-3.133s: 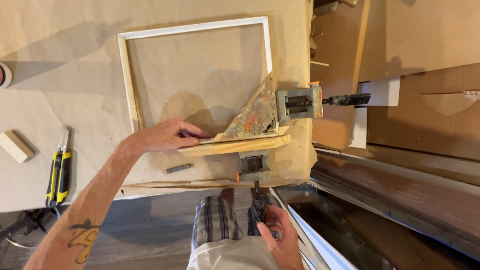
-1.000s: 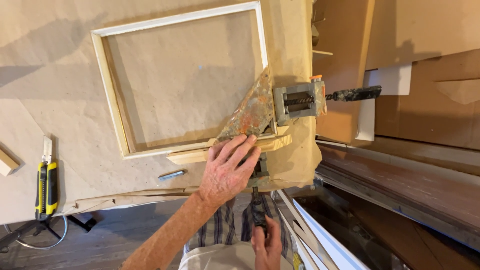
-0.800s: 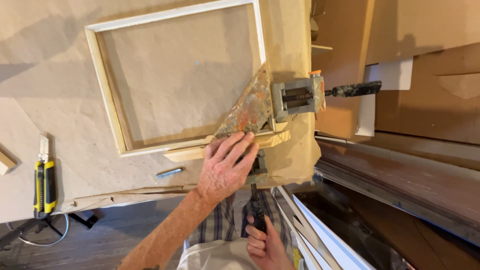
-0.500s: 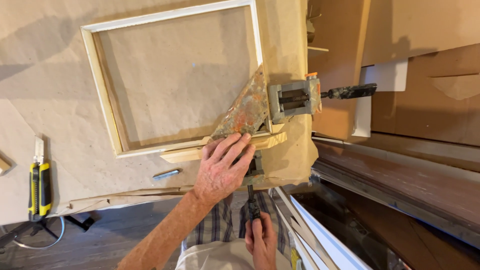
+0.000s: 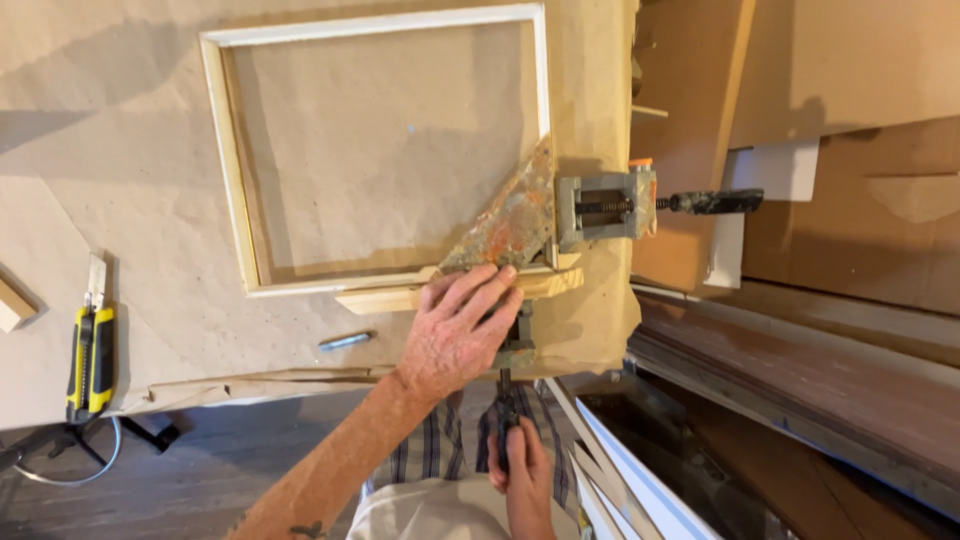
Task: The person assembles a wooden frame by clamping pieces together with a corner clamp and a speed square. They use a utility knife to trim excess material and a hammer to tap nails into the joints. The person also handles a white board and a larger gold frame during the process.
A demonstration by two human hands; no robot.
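Observation:
A square wooden frame [image 5: 235, 180] lies flat on the paper-covered bench [image 5: 120, 120]. Its near right corner sits in a rusty corner clamp [image 5: 515, 220]. My left hand [image 5: 460, 330] presses flat on the frame's near rail and the wooden strip [image 5: 385, 298] beside it, covering the clamp's near jaw. My right hand [image 5: 522, 478] grips the dark handle [image 5: 505, 425] of the clamp's near screw, below the bench edge. The clamp's other screw and handle [image 5: 700, 203] stick out to the right.
A yellow and black utility knife [image 5: 90, 350] lies at the bench's left front. A small metal pin [image 5: 347, 341] rests near my left wrist. A wood block [image 5: 15, 305] shows at the left edge. Boards and cardboard [image 5: 850, 90] stand to the right, white strips [image 5: 630, 470] below.
My left hand moved from the strip onto the frame corner over the clamp. My right hand stays on the screw handle, shifting its grip slightly. The view drifted a little.

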